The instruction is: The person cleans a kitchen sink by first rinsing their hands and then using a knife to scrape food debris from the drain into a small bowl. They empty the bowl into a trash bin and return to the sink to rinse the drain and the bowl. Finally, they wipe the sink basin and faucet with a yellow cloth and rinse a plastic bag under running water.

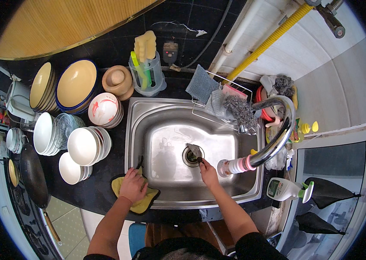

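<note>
At the sink's left front rim, my left hand (132, 186) is closed on a yellow-green cloth (119, 185) with dark edging. A thin black loop of the cloth sticks up beyond my fingers. My right hand (209, 174) pinches the dark end of a small, flat grey piece (194, 150); its exact kind is unclear. The piece slants over the round drain (190, 159), covering part of it. Dark greenish matter shows inside the drain. Wet patches shine on the floor of the steel sink (161, 173).
A curved chrome faucet (278, 145) reaches over the sink's right side. Behind it, a wire rack (217, 113) holds scrubbers. Stacked white bowls (82, 146) and beige plates (77, 84) stand at left, beside a black pan (35, 175). A spray bottle (283, 189) is at right.
</note>
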Demonstrator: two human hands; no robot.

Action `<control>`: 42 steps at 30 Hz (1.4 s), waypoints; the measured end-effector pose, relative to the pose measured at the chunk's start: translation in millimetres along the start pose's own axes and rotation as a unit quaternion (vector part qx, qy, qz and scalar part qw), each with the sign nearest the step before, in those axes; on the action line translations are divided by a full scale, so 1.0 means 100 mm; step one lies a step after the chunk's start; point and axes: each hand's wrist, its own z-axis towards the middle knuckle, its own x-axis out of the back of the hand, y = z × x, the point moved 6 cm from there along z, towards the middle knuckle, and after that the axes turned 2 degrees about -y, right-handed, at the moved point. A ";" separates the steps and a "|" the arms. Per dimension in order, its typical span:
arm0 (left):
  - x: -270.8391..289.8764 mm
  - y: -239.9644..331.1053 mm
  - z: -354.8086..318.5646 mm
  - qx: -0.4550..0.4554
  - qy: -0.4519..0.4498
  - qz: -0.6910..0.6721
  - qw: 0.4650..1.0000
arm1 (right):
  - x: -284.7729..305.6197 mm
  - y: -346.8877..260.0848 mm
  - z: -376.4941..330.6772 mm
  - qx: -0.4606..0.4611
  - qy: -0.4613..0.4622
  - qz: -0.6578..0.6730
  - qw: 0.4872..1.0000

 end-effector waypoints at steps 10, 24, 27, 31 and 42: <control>-0.02 -0.03 -0.01 -0.003 0.002 -0.010 1.000 | 0.01 -0.34 -0.12 -0.040 -0.157 0.036 0.986; 0.00 -0.04 0.00 0.003 -0.001 -0.020 1.000 | 0.70 0.52 0.33 -0.086 0.070 -0.372 0.922; 0.00 -0.06 0.00 0.008 -0.010 -0.014 1.000 | 0.59 0.49 0.56 0.007 0.136 -0.231 0.963; -0.03 -0.07 -0.01 0.013 0.001 -0.010 1.000 | 0.14 -0.14 0.70 0.145 0.071 -0.160 0.974; 0.07 -0.04 0.05 0.007 0.006 -0.038 0.999 | -0.38 -0.05 1.13 -0.074 0.098 -0.149 0.981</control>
